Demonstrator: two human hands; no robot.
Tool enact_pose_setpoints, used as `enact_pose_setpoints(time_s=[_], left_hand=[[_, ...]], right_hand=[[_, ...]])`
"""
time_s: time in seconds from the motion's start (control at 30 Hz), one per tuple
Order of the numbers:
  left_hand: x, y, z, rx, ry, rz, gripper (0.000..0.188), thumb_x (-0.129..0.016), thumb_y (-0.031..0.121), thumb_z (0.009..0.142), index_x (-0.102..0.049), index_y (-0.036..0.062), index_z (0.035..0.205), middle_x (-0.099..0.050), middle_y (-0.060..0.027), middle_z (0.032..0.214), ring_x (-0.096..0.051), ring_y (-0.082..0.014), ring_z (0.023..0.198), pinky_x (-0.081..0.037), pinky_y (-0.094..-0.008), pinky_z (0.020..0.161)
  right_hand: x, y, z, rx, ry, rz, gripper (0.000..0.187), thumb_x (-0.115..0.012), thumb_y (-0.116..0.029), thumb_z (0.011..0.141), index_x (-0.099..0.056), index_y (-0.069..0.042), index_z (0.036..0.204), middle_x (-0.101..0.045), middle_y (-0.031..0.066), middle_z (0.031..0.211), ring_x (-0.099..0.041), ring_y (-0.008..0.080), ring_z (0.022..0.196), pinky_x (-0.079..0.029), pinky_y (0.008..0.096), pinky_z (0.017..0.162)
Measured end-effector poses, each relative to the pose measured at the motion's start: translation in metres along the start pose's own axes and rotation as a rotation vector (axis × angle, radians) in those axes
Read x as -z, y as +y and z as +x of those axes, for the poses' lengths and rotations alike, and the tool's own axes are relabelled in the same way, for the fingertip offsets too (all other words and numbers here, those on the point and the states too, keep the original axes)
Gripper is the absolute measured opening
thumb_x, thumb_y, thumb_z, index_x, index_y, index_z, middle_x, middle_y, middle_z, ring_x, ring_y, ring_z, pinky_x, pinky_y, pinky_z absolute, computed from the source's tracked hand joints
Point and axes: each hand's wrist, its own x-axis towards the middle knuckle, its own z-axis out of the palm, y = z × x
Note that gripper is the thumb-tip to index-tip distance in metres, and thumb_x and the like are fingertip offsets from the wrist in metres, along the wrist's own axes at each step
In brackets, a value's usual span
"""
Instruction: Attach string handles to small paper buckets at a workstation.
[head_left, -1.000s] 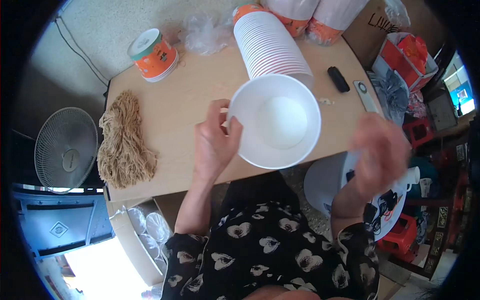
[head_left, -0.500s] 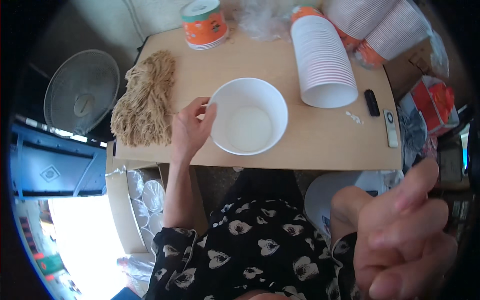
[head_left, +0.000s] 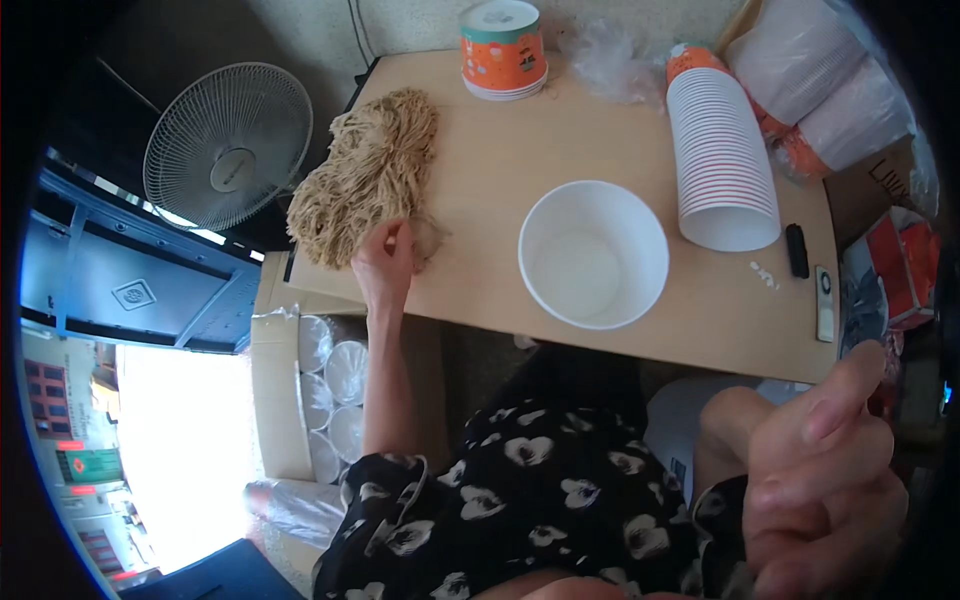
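On the cardboard-brown tabletop lies a thick bundle of tan, yarn-like strands [head_left: 365, 170]. My left hand [head_left: 385, 265] is at its near right edge, thumb and fingers pinched together on a few loose strands; the fine detail is blurred. To the right of that hand, an open white paper tub [head_left: 592, 255] stands by itself, its inside bare and pale. My right hand [head_left: 825, 480] is raised close to the camera at the lower right, fingers loosely bent, the thumb apart from them. Nothing shows in it.
A long stack of white tubs [head_left: 722, 150] lies at the right, near wrapped stacks [head_left: 800, 60]. An orange-and-green tub [head_left: 502, 55] stands upside down at the back. A black object [head_left: 797, 250] and a pale remote [head_left: 824, 303] lie at the right edge. A fan [head_left: 230, 150] stands left.
My left hand has let go of the white tub's rim and moved left to the tan strands. The view has shifted, and my right hand stays raised.
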Motion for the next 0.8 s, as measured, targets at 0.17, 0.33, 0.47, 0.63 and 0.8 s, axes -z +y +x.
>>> enact_pose_setpoints(time_s=[0.17,0.33,0.47,0.63,0.8], left_hand=[[-0.012,0.002,0.038,-0.061,0.036,0.083,0.015,-0.075,0.017,0.085,-0.075,0.0041,0.094,-0.072,-0.0136,0.085,-0.07,-0.0245,0.073,-0.055,-0.0358,0.069],[-0.018,-0.003,0.048,-0.158,0.056,0.217,0.012,-0.075,0.017,0.083,-0.076,0.0073,0.09,-0.069,-0.0133,0.08,-0.069,-0.03,0.072,-0.055,-0.0393,0.067],[-0.007,0.0,0.036,-0.15,0.107,0.132,0.012,-0.074,0.017,0.084,-0.076,0.0062,0.089,-0.069,-0.0131,0.079,-0.068,-0.0276,0.067,-0.054,-0.0373,0.064],[0.021,0.027,-0.019,0.147,-0.076,-0.171,0.015,-0.069,0.015,0.093,-0.072,0.0013,0.096,-0.073,-0.0096,0.085,-0.068,-0.0134,0.065,-0.051,-0.0274,0.055],[0.047,0.096,-0.09,0.33,-0.446,-0.658,0.01,-0.059,0.009,0.1,-0.06,-0.0005,0.099,-0.069,-0.0083,0.079,-0.068,-0.0117,0.065,-0.05,-0.0216,0.052]], right_hand=[[-0.028,0.068,-0.039,0.484,0.45,0.062,0.009,-0.058,-0.015,0.092,-0.055,-0.023,0.095,-0.046,-0.0045,0.081,-0.048,0.0099,0.077,-0.032,0.0423,0.081],[-0.053,0.092,-0.045,0.061,0.56,0.12,0.022,-0.06,-0.01,0.094,-0.063,0.002,0.112,-0.069,0.0126,0.085,-0.06,0.0158,0.066,-0.047,0.0306,0.06],[-0.084,0.113,-0.064,-0.235,0.548,0.331,0.027,-0.059,-0.001,0.092,-0.062,0.01,0.116,-0.069,0.0146,0.087,-0.064,0.017,0.071,-0.05,0.0257,0.061],[-0.11,0.133,-0.081,-0.435,0.074,0.461,0.023,-0.059,0.0,0.094,-0.065,0.006,0.116,-0.071,0.0121,0.089,-0.067,0.0131,0.076,-0.052,0.024,0.07],[-0.177,0.156,-0.085,-0.513,-0.093,0.641,0.031,-0.047,-0.013,0.107,-0.059,0.003,0.131,-0.066,0.0118,0.12,-0.064,0.0135,0.097,-0.052,0.0281,0.088]])
